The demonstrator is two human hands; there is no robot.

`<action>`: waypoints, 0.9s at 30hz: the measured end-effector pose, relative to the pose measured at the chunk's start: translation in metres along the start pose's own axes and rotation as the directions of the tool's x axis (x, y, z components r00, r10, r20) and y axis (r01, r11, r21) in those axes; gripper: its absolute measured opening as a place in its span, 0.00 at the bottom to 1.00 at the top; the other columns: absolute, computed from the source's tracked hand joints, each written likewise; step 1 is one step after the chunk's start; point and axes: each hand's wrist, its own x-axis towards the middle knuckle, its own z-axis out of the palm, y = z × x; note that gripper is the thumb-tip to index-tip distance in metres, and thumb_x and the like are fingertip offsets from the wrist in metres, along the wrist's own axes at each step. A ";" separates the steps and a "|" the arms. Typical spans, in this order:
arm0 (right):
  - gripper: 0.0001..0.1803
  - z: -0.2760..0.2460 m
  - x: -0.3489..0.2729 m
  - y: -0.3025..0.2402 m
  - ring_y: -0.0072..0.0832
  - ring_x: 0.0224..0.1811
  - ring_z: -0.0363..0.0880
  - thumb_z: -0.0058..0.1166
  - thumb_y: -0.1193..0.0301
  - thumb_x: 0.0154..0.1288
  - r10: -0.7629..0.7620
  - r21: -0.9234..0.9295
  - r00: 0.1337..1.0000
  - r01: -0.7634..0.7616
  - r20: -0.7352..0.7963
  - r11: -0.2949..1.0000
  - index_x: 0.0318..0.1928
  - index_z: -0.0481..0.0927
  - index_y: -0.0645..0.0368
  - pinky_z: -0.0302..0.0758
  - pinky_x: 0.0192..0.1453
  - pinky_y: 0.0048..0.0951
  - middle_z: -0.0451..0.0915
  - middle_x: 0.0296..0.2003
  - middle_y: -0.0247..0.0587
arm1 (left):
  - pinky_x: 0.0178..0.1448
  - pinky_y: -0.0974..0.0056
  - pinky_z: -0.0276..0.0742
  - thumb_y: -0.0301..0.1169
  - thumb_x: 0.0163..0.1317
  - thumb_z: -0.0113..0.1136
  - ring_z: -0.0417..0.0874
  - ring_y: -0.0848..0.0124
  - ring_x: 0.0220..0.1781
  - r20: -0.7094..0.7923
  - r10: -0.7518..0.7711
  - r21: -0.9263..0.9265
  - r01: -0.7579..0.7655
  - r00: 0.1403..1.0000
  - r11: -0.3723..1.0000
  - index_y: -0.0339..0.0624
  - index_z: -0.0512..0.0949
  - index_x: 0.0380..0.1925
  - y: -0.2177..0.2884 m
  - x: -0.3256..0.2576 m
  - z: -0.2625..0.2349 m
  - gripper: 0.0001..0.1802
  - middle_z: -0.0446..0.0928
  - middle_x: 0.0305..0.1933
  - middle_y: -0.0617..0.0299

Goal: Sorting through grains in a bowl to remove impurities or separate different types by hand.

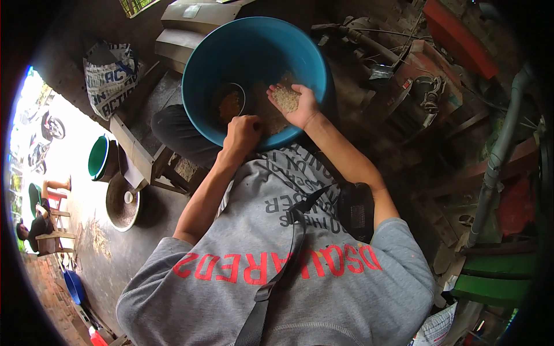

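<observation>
We see a dark, dusty floor (pixel 109 248) that carries most things here. At about nine o'clock a green bucket (pixel 98 157) stands on it, and just beside it, toward eight o'clock, a round shallow pan (pixel 122 203) lies flat. At ten o'clock a printed sack (pixel 109 75) rests on the ground. Near seven o'clock a blue container (pixel 75 286) sits on the floor. Some pale grain or husk (pixel 99 239) is scattered on the floor near the pan.
</observation>
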 end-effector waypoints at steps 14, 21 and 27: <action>0.21 -0.002 0.003 0.001 0.54 0.63 0.78 0.39 0.63 0.74 -0.004 -0.021 1.000 0.004 0.008 1.000 0.57 0.74 0.65 0.74 0.73 0.53 0.81 0.57 0.57 | 0.51 0.50 0.83 0.26 0.60 0.63 0.86 0.46 0.45 -0.025 0.130 0.006 -0.129 0.991 0.992 0.41 0.88 0.39 0.003 0.008 0.003 0.09 0.85 0.41 0.48; 0.22 -0.002 0.003 0.001 0.54 0.63 0.79 0.39 0.63 0.74 0.001 -0.029 1.000 -0.001 0.003 1.000 0.57 0.74 0.65 0.74 0.73 0.53 0.81 0.57 0.57 | 0.51 0.49 0.83 0.25 0.58 0.63 0.86 0.47 0.45 -0.035 0.172 -0.020 -0.172 0.985 0.985 0.41 0.88 0.37 0.001 0.009 0.006 0.09 0.84 0.40 0.47; 0.22 -0.005 0.004 -0.002 0.54 0.63 0.78 0.39 0.63 0.74 0.008 -0.024 1.000 -0.007 0.006 1.000 0.57 0.74 0.66 0.74 0.73 0.53 0.81 0.57 0.57 | 0.50 0.50 0.83 0.26 0.59 0.63 0.86 0.47 0.44 -0.053 0.131 -0.052 -0.134 0.990 0.990 0.41 0.88 0.37 0.011 0.007 0.001 0.08 0.85 0.40 0.48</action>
